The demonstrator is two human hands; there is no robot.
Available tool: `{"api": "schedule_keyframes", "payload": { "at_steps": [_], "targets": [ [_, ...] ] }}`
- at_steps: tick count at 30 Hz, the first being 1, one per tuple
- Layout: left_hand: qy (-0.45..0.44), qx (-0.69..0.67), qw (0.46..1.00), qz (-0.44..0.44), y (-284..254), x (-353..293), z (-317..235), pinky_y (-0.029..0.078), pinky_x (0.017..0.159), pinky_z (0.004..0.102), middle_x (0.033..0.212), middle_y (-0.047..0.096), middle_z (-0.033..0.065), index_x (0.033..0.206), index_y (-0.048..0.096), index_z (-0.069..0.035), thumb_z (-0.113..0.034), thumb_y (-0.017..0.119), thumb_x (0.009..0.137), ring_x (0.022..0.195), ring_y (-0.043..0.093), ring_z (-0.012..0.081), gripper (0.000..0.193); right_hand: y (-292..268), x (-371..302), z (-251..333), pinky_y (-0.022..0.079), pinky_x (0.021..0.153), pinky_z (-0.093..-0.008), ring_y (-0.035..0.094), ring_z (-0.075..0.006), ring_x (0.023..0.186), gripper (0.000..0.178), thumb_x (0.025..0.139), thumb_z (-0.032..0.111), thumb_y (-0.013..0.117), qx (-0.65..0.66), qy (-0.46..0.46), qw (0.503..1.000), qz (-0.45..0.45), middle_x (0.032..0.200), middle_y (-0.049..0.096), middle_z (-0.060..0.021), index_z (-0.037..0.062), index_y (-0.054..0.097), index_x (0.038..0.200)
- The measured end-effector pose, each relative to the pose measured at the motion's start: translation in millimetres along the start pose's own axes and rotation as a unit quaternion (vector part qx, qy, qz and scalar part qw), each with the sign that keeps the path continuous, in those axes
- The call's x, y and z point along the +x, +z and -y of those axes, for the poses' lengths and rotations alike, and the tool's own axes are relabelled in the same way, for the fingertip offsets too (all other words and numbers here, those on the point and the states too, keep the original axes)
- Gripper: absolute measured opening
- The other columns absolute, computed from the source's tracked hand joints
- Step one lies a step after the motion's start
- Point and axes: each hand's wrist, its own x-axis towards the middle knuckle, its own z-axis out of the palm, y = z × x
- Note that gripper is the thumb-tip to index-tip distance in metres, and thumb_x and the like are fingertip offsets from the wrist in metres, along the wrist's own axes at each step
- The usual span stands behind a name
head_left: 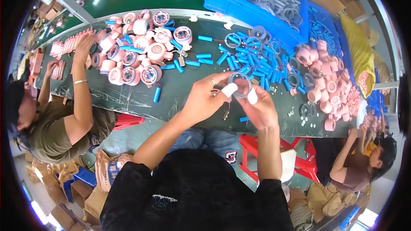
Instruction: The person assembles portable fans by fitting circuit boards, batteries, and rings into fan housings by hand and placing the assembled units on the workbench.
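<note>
My left hand [208, 97] and my right hand [258, 108] meet above the dark green table [128, 98], both gripping a grey ring [239, 84] between them. White tape or finger cots cover my left thumb tip and a right fingertip. A small part with a wire hangs under my left hand. Beyond the ring lies a heap of blue cylinder cells [250, 57] mixed with more grey rings.
A blue crate [239, 6] of grey rings stands at the back. Pink round fan housings [141, 51] lie at left, pink cup parts [327, 81] at right. A co-worker's hand [83, 45] reaches in from the left; another person sits at the right. Red stool [252, 143] below.
</note>
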Motion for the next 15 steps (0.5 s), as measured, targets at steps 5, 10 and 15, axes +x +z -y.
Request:
{"api": "schedule_keyframes", "payload": {
  "at_steps": [5,10,15],
  "targets": [
    [-0.040,0.056,0.996,-0.052,5.5,-7.9,-4.5,0.056,0.062,0.0279,0.089,0.073,0.0136,0.113,0.073,0.000,0.007,0.057,0.085,0.073,0.073,0.0160,0.032,24.2,-19.4,-10.1,0.050,0.103,-0.0393,0.057,-0.0250,0.124,0.053,0.082,-0.007,0.073,-0.276,-0.092,0.955,-0.052,0.154,0.035,-0.0128,0.0029,0.059,0.132],
    [-0.077,0.037,0.995,-0.057,7.3,-9.3,1.1,0.056,0.065,0.0281,0.091,0.074,0.0142,0.111,0.073,0.000,0.001,0.058,0.087,0.072,0.072,0.0146,0.029,30.0,-13.9,-6.9,0.047,0.106,-0.0394,0.053,-0.0253,0.130,0.072,0.079,-0.002,0.077,-0.355,-0.113,0.928,-0.017,0.155,0.036,-0.0118,0.0052,0.050,0.145],
    [-0.166,-0.116,0.978,0.048,1.1,-16.2,-1.7,0.055,0.081,0.0275,0.106,0.073,0.0097,0.128,0.065,0.003,-0.003,0.054,0.098,0.096,0.067,0.0110,0.032,24.2,-13.2,-11.9,0.040,0.113,-0.0411,0.048,-0.0262,0.135,0.073,0.076,0.001,0.079,-0.432,-0.143,0.890,-0.012,0.149,0.048,-0.0122,0.0050,0.051,0.144]
  ]
}}
